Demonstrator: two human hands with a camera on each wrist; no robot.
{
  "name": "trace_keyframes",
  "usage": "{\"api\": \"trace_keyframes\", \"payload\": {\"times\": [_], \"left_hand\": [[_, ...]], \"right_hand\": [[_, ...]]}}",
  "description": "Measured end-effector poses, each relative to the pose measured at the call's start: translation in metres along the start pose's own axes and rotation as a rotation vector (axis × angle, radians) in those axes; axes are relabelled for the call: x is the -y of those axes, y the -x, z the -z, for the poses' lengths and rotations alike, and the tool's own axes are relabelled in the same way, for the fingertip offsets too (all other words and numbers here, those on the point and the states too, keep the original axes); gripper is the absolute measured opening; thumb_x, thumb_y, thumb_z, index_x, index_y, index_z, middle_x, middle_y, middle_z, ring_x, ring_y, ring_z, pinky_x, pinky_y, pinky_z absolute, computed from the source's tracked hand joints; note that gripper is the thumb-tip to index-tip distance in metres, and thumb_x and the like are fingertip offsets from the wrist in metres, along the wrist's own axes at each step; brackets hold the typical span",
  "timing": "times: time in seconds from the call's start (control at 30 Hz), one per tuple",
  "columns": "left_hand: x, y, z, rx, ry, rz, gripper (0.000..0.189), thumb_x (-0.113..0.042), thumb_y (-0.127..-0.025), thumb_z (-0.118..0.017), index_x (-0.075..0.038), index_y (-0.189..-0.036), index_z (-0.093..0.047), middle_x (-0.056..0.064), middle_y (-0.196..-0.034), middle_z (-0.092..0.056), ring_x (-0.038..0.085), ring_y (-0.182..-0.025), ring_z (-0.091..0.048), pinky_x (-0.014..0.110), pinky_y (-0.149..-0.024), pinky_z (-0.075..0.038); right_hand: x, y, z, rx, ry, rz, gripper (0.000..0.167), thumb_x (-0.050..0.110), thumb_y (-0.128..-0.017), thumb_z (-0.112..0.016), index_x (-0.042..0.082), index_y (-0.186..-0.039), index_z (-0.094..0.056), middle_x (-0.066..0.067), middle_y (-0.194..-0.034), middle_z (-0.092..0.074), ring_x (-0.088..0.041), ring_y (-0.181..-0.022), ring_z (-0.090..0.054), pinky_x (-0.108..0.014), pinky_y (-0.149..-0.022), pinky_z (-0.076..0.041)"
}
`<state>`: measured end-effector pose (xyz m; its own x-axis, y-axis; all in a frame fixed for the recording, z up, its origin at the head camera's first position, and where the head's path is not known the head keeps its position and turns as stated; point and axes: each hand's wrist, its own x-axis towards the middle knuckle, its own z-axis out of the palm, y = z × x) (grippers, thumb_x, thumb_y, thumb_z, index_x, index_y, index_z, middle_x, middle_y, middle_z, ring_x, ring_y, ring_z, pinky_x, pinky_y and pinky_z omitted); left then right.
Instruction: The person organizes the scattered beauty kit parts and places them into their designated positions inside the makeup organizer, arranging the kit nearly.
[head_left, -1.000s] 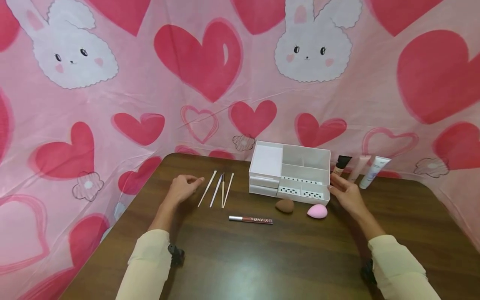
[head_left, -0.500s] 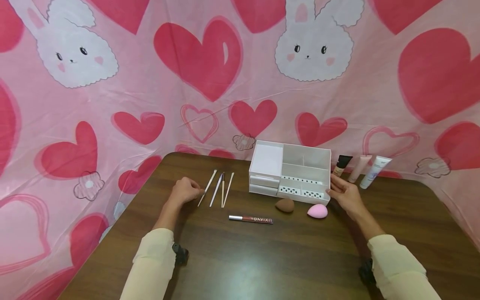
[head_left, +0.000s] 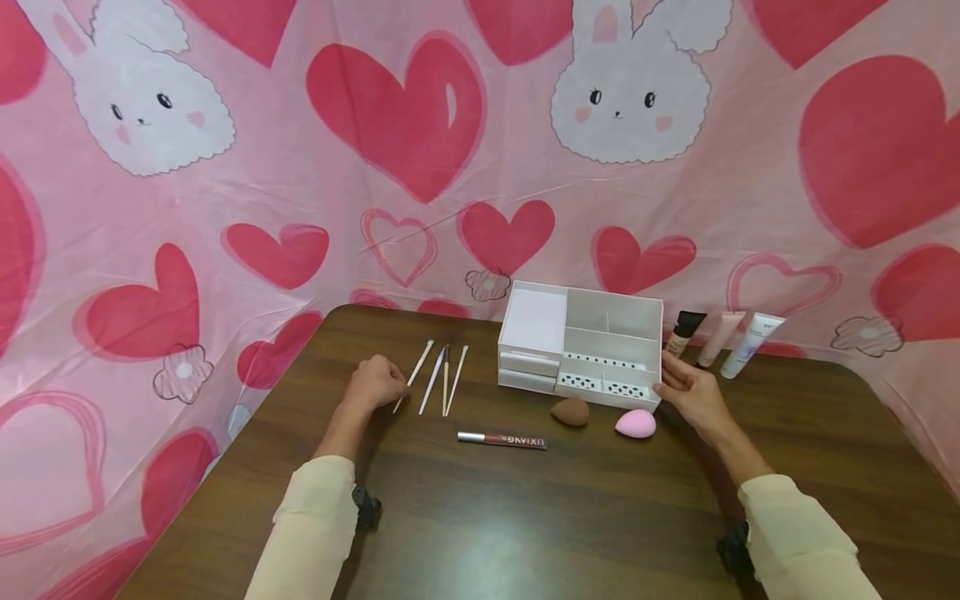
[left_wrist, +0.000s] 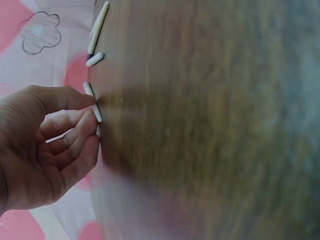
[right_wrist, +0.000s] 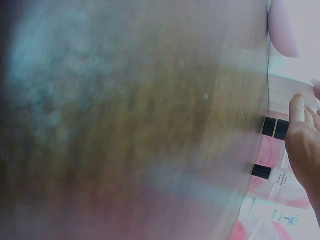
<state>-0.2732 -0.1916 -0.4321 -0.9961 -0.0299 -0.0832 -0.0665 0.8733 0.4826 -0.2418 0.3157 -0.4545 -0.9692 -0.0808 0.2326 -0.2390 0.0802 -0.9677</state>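
Sticks (head_left: 431, 382) left of the organizer (head_left: 531, 320) — tubes (head_left: 751, 345) at its right, sponges (head_left: 636, 423) before it.

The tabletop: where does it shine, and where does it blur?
Head view: fairly sharp tabletop, pale glare near bottom centre; left wrist view: blurred, bluish sheen at right, soft shadow beside the left hand; right wrist view: also blurred, bluish glare at upper left.

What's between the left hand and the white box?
Three thin sticks, past the stick that the left hand pinches, before the white box. Shows in the head view.
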Motion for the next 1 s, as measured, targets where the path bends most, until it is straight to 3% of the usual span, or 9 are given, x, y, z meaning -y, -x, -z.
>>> {"api": "trace_keyframes", "payload": {"times": [0.27, 0.5, 0.73, 1.0], "left_hand": [[-0.008, -0.001, -0.003, -0.016, -0.046, 0.056, 0.02, -0.028, -0.074, -0.08, -0.01, -0.069, -0.074, 0.012, -0.084, -0.074, 0.032, -0.082, -0.068, 0.045, -0.072, -0.056], [-0.012, -0.003, -0.006, -0.028, -0.104, 0.077, 0.026, -0.032, -0.073, -0.08, -0.009, -0.068, -0.067, 0.014, -0.084, -0.07, 0.036, -0.088, -0.067, 0.05, -0.072, -0.056], [-0.009, -0.003, -0.006, -0.039, -0.082, 0.051, 0.027, -0.031, -0.074, -0.078, -0.01, -0.063, -0.066, 0.01, -0.075, -0.068, 0.032, -0.08, -0.065, 0.046, -0.067, -0.053], [-0.001, -0.002, -0.006, -0.009, 0.02, 0.023, 0.028, -0.03, -0.079, -0.079, -0.012, -0.059, -0.072, -0.001, -0.059, -0.067, 0.022, -0.073, -0.062, 0.034, -0.067, -0.049]], "right_hand": [[0.0, 0.0, 0.0, -0.003, 0.045, -0.008, 0.066, -0.015, -0.091, -0.058, -0.021, -0.149, -0.027, 0.013, -0.141, -0.05, 0.023, -0.105, -0.055, -0.003, -0.085, -0.051], [0.0, 0.0, 0.0, -0.003, 0.046, -0.008, 0.066, -0.015, -0.091, -0.058, -0.022, -0.148, -0.027, 0.018, -0.136, -0.052, 0.023, -0.104, -0.055, -0.003, -0.084, -0.052], [-0.001, -0.003, 0.001, -0.019, 0.119, -0.042, 0.065, -0.013, -0.092, -0.059, -0.017, -0.15, -0.029, -0.021, -0.152, -0.032, 0.023, -0.107, -0.054, -0.002, -0.085, -0.05], [-0.002, -0.003, 0.0, -0.018, 0.135, -0.049, 0.065, -0.013, -0.092, -0.059, -0.017, -0.15, -0.029, -0.03, -0.151, -0.027, 0.024, -0.107, -0.053, -0.002, -0.085, -0.05]]}}
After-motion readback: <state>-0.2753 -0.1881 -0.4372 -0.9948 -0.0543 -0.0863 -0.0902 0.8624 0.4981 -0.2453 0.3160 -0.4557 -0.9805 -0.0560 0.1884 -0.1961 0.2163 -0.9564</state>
